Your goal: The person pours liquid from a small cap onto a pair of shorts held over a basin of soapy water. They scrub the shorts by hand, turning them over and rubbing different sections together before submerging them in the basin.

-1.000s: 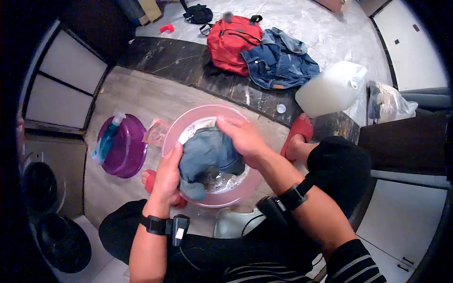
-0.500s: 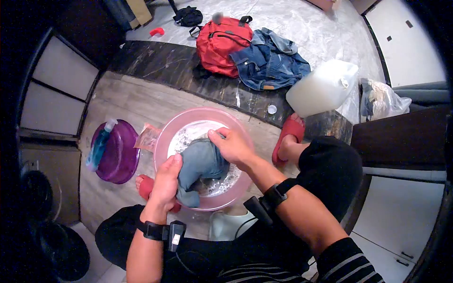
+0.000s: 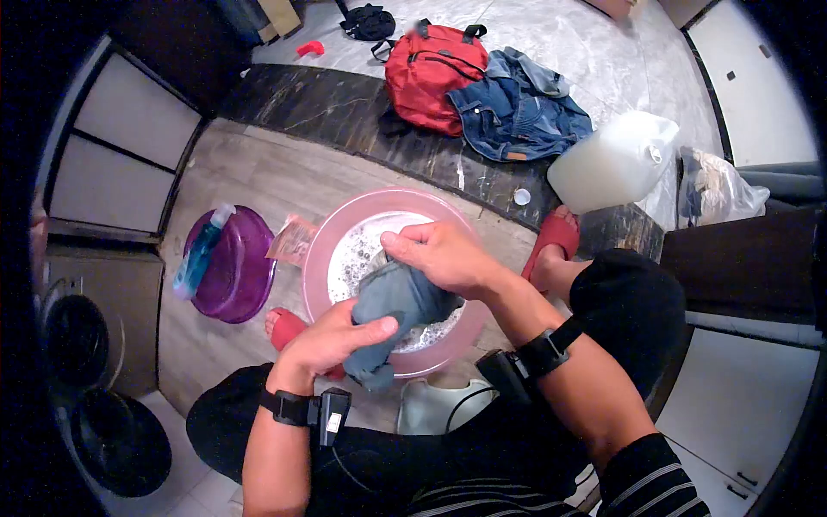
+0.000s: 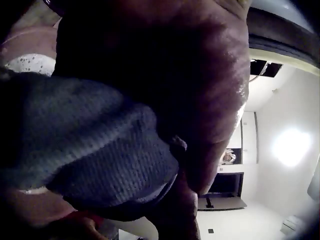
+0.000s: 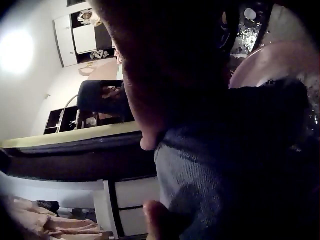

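Over the pink basin (image 3: 388, 196), left grip (image 3: 332, 340) and right grip (image 3: 444, 254) are clamped on the soaked cloth (image 3: 403, 297), which looks floppy, heavy and slippery, so I'd hold its bunched ends.

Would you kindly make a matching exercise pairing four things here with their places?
1. grey-blue cloth
2. blue bottle
3. red backpack
4. white jug

a. beside the denim jacket
b. lying across the purple basin
c. on its side near the red sandal
d. gripped by the left hand and right hand over the pink basin

Pairs: 1-d, 2-b, 3-a, 4-c
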### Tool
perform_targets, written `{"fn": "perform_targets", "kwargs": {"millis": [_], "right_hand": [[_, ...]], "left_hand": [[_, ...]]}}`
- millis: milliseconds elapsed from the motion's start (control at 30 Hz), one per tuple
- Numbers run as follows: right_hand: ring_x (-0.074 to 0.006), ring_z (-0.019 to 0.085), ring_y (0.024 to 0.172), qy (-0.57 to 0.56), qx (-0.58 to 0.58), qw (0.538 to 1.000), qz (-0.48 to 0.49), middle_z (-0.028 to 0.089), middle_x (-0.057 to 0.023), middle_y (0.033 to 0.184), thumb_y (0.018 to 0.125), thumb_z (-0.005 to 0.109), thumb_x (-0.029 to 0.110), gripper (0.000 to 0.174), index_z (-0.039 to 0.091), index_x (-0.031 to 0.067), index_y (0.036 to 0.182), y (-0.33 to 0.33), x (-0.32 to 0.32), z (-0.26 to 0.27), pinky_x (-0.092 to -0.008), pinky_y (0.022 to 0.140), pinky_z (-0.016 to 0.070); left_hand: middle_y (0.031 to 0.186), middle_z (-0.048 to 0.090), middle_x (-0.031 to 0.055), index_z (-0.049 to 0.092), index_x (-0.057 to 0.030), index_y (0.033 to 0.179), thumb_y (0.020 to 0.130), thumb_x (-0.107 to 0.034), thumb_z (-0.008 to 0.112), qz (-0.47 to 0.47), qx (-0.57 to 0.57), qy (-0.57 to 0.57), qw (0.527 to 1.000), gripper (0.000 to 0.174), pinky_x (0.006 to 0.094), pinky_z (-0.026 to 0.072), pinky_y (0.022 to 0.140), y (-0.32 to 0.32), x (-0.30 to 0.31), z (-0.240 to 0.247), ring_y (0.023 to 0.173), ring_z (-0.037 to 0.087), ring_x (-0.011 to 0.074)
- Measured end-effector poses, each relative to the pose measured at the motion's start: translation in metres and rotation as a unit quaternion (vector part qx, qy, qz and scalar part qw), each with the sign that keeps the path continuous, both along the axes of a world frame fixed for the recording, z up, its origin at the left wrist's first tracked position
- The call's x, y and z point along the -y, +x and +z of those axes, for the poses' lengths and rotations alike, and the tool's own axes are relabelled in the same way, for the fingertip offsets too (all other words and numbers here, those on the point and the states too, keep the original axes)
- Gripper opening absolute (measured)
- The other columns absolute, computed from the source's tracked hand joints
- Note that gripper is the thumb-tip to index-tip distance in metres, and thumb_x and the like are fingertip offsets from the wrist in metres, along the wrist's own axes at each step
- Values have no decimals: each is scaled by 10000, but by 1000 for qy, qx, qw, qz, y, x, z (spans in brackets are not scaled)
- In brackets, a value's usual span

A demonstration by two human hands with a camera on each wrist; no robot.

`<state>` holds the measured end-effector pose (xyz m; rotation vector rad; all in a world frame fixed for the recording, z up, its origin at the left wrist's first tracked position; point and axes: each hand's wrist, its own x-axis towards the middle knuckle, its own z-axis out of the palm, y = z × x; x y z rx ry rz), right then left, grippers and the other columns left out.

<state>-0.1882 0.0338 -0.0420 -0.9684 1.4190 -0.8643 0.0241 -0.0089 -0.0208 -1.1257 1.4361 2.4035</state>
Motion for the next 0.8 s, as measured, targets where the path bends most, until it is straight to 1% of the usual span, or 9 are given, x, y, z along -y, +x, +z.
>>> {"fn": "perform_targets", "kwargs": {"millis": [233,300,367,467,500,600,700,733,800], "right_hand": [[-77,500,726,34,-1,999,20,586,19,776,920,561,458,423,665,48,900,0,-1,7,-269,659,428],[-82,519,763,23,16,1000,10,605,13,838,924,562,440,414,656,38,960,1,0,-1,-268,694,442],[-94,544,800,-14,4,998,-57,618,-13,907,923,576,393,401,616,19,1062,2,5,-24,-270,724,454],[-114,573,852,-53,-78,975,-203,628,-55,973,914,603,306,443,514,-4,1218,-6,11,-9,-274,767,468],[-121,581,868,-63,-115,957,-259,630,-69,989,909,613,274,481,472,-11,1271,-10,14,6,-275,781,471],[-110,582,799,-248,-92,898,-352,629,-84,944,886,638,194,582,354,15,1361,-36,24,54,-275,715,486],[-106,579,724,-380,-93,856,-338,617,-75,937,876,634,165,591,340,41,1372,-68,11,132,-259,626,487],[-101,546,694,-382,-103,837,-377,579,-56,875,868,589,138,617,296,6,1395,-62,8,156,-240,619,469],[-107,531,708,-342,-106,854,-379,568,-59,903,871,592,160,594,325,29,1385,-64,6,170,-243,641,469]], "left_hand": [[979,642,70,575,24,1156,941,-396,557,-24,70,-21,997,472,280,492,759,-2,-6,-3,861,595,122],[994,645,74,573,25,1163,951,-399,538,36,55,-33,997,475,282,494,773,-6,-11,-2,867,600,127],[1010,646,79,569,27,1172,957,-402,521,78,38,-22,996,482,285,495,790,-7,-11,-5,882,605,135],[1062,635,103,543,33,1208,964,-411,498,123,2,11,992,509,310,502,823,-5,-8,-15,937,613,165],[1075,630,110,534,35,1218,965,-405,497,151,-2,22,988,509,318,504,830,-7,-7,-14,947,615,174],[1116,617,126,506,39,1242,964,-389,498,214,-17,47,975,511,339,508,855,-12,-6,-11,978,620,202],[1152,607,135,488,40,1256,958,-371,510,246,-34,74,966,509,358,503,890,-13,-7,-11,1012,619,227],[1157,606,137,486,39,1257,955,-362,516,261,-42,92,960,503,363,499,902,-13,-7,-12,1024,616,233],[1198,585,150,465,24,1278,940,-347,538,283,-58,126,949,507,406,476,940,-12,-5,-17,1067,596,269]]}}
